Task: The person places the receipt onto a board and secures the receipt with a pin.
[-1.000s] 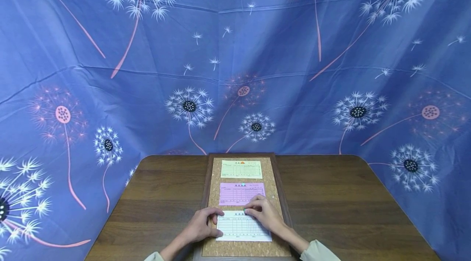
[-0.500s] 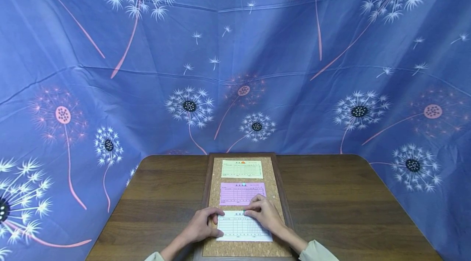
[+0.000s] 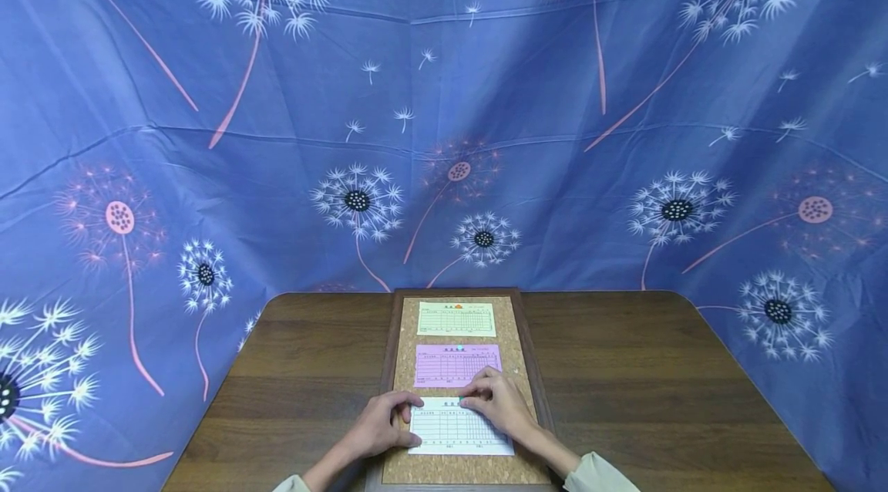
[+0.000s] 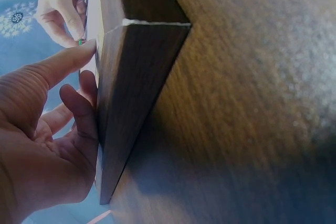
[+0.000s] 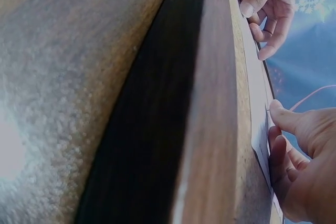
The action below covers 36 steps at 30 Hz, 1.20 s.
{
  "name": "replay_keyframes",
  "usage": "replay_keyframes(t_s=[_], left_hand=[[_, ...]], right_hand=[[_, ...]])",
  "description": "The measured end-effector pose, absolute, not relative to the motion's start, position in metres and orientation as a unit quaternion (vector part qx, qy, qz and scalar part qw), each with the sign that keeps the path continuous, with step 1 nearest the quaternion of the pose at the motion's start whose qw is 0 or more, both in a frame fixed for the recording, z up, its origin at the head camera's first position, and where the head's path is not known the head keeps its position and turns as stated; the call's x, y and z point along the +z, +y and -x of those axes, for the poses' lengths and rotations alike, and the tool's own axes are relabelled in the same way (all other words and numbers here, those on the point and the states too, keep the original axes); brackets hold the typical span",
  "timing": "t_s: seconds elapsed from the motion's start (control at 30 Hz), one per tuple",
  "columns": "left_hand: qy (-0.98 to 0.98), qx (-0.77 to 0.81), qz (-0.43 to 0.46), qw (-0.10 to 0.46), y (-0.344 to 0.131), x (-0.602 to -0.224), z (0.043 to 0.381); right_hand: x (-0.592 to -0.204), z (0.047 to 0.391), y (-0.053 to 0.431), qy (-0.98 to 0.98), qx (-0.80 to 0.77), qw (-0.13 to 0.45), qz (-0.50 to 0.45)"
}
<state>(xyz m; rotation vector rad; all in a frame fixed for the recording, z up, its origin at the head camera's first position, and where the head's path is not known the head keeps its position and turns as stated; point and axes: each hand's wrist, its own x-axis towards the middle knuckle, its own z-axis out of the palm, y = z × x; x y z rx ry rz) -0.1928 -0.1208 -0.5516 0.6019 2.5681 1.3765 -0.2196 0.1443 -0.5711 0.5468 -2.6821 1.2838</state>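
A white printed form slip (image 3: pixel 451 430) lies on the lower part of a framed corkboard (image 3: pixel 451 470). My left hand (image 3: pixel 380 421) rests at the slip's left edge, index fingertip at the upper corner and thumb at the lower one. Thumb and index finger of my right hand (image 3: pixel 502 403) pinch a small green push pin (image 4: pixel 81 41) at the slip's top edge, beside the printed heading. Most of the pin is hidden by the fingers. In the right wrist view, the slip (image 5: pixel 257 124) lies nearly flat along the board.
Above the white slip are a purple slip (image 3: pixel 451 370) with a teal pin (image 3: pixel 459 347) and a pale green slip (image 3: pixel 451 322) with an orange pin (image 3: pixel 459 307). The board's wooden frame (image 3: pixel 529 345) stands on a brown table (image 3: pixel 659 399), before a blue dandelion cloth (image 3: pixel 555 207).
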Motion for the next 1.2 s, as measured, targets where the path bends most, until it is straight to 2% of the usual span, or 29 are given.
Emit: replay_keyframes(t_s=[1.2], left_hand=[[0.858,0.461,-0.210,0.082,-0.1197,-0.5512,0.1933]], right_hand=[[-0.5725,0.2167,0.1439,-0.894,0.393,0.097,-0.193]])
